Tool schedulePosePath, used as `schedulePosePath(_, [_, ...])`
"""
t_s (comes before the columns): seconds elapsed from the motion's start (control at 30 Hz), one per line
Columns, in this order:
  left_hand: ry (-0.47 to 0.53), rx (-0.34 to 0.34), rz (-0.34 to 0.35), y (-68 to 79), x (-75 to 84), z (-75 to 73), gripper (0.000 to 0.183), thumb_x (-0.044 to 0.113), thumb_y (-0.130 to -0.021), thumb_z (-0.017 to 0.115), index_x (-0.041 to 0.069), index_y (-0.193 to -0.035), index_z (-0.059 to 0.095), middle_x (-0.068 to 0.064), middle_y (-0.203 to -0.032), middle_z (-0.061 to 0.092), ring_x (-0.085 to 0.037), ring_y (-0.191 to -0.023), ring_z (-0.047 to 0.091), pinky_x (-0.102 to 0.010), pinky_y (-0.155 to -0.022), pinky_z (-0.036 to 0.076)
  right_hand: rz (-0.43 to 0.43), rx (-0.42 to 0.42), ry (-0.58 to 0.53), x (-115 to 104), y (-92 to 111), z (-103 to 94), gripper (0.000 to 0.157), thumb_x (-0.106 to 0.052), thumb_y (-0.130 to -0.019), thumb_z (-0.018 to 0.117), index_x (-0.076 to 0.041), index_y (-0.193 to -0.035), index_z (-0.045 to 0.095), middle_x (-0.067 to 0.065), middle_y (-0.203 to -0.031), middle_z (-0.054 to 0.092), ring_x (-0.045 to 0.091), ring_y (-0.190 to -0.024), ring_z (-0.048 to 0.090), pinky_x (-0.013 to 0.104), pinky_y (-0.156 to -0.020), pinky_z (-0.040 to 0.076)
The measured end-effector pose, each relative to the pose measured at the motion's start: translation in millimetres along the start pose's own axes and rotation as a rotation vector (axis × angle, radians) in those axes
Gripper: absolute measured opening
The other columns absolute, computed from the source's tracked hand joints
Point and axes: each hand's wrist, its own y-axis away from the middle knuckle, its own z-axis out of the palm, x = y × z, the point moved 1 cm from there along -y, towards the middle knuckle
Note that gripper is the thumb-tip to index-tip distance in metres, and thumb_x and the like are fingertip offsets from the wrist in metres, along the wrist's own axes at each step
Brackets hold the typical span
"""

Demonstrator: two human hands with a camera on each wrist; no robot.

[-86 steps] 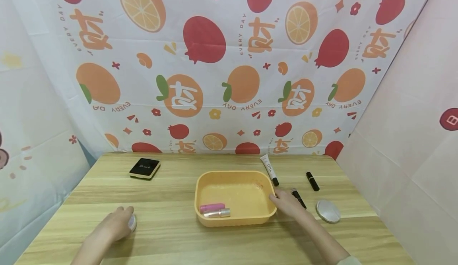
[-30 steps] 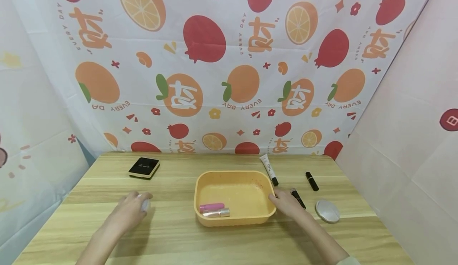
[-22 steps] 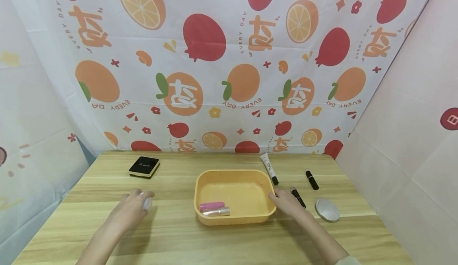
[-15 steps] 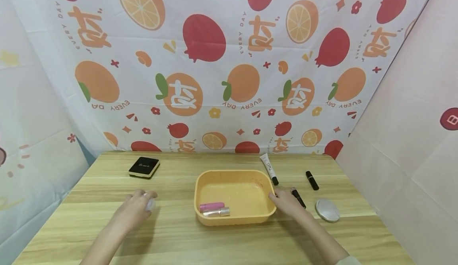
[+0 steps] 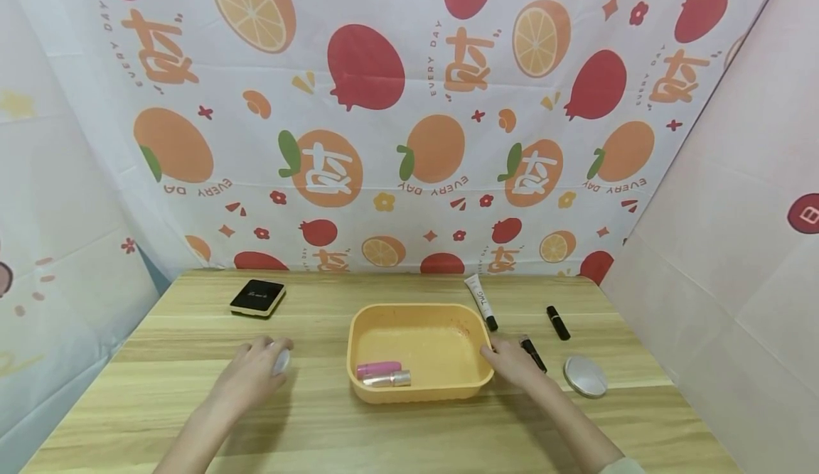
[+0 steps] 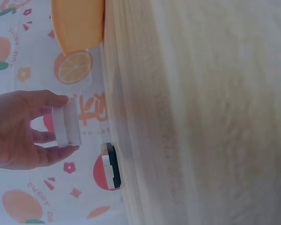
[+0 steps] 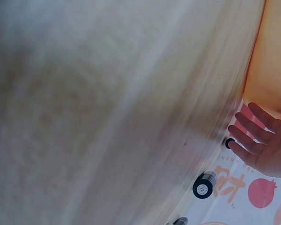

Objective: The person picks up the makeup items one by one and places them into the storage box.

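My left hand (image 5: 251, 376) holds a small round whitish jar (image 5: 281, 362) above the table, left of the yellow box (image 5: 422, 394). Thumb and fingertips pinch the jar's edges in the left wrist view. At the box's right side, my right hand (image 5: 515, 364) grips the rim, thumb over the edge. The right wrist view shows its fingers (image 7: 255, 146) spread along the outer wall, with the thumb out of sight. Inside the box, a pink tube (image 5: 379, 369) and a clear-and-silver lipstick-like tube (image 5: 388, 379) lie at the near left.
A black square compact (image 5: 258, 298) lies at the back left. Right of the box are a white squeeze tube (image 5: 481, 303) with black cap, a short dark tube (image 5: 533, 354), a black lipstick-like tube (image 5: 559, 323) and a round silver compact (image 5: 586, 376). A printed curtain (image 5: 409, 211) stands behind.
My left hand has lifted the whitish jar from the table's left and carried it right, towards the box. The right hand and the box have stayed in place.
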Motion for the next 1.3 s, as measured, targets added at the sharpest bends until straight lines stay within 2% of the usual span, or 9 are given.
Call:
schedulePosePath(0.2, [-0.020, 0.068, 0.042, -1.0, 5.0, 0.6, 0.040, 0.007, -0.073, 0.072, 0.003, -0.111, 0.060, -0.030, -0.103, 0.051, -0.048, -0.085, 0.051, -0.055, -0.062, 0.049, -0.005, -0.008, -0.011, 0.4, 0.6, -0.1, 0.035, -0.025, -0.094, 0.043, -0.001, -0.112, 0.061, 0.000, -0.059, 0.052, 0.012, -0.045, 0.033, 0.026, -0.041, 0.030])
schedulePosePath(0.43, [-0.013, 0.118, 0.051, -0.3, 10.3, -0.4, 0.043, 0.010, -0.075, 0.072, 0.003, -0.115, 0.059, -0.031, -0.105, 0.050, -0.048, -0.085, 0.050, -0.054, -0.061, 0.050, 0.000, -0.012, -0.015, 1.1, 0.3, 0.4, 0.036, -0.026, -0.095, 0.042, -0.001, -0.113, 0.061, 0.002, -0.058, 0.051, 0.012, -0.045, 0.032, 0.025, -0.041, 0.030])
schedulePosePath(0.63, [-0.006, 0.130, 0.051, -1.6, 13.9, -1.0, 0.046, 0.011, -0.073, 0.072, 0.001, -0.116, 0.058, -0.030, -0.104, 0.051, -0.048, -0.088, 0.050, -0.057, -0.066, 0.049, 0.011, -0.022, -0.018, 2.2, 0.3, 0.9, 0.036, -0.026, -0.095, 0.042, -0.002, -0.113, 0.061, 0.001, -0.059, 0.051, 0.012, -0.045, 0.032, 0.025, -0.041, 0.030])
schedulePosePath(0.8, [-0.002, 0.134, 0.047, -3.6, 17.1, -2.5, 0.046, 0.011, -0.072, 0.072, 0.002, -0.114, 0.059, -0.028, -0.103, 0.052, -0.046, -0.087, 0.050, -0.054, -0.064, 0.049, 0.015, -0.028, -0.023, 1.3, 0.8, 0.6, 0.037, -0.026, -0.095, 0.041, -0.001, -0.114, 0.060, 0.001, -0.060, 0.053, 0.013, -0.046, 0.033, 0.026, -0.042, 0.032])
schedulePosePath(1.07, [-0.004, 0.146, 0.058, -6.0, 18.6, -2.2, 0.043, 0.008, -0.070, 0.072, 0.005, -0.111, 0.062, -0.027, -0.104, 0.051, -0.046, -0.090, 0.049, -0.053, -0.064, 0.049, 0.012, -0.021, -0.022, 1.1, 0.4, 2.8, 0.038, -0.025, -0.094, 0.043, 0.001, -0.115, 0.059, 0.000, -0.068, 0.058, 0.014, -0.052, 0.045, 0.028, -0.048, 0.039])
schedulePosePath(1.3, [0.013, 0.153, 0.079, -10.6, 21.7, -3.0, 0.043, 0.009, -0.070, 0.073, 0.006, -0.112, 0.063, -0.027, -0.106, 0.050, -0.046, -0.094, 0.048, -0.054, -0.068, 0.049, 0.033, -0.025, -0.032, 0.6, -0.3, 1.1, 0.038, -0.027, -0.094, 0.042, -0.001, -0.114, 0.060, 0.001, -0.065, 0.055, 0.014, -0.050, 0.039, 0.028, -0.045, 0.036])
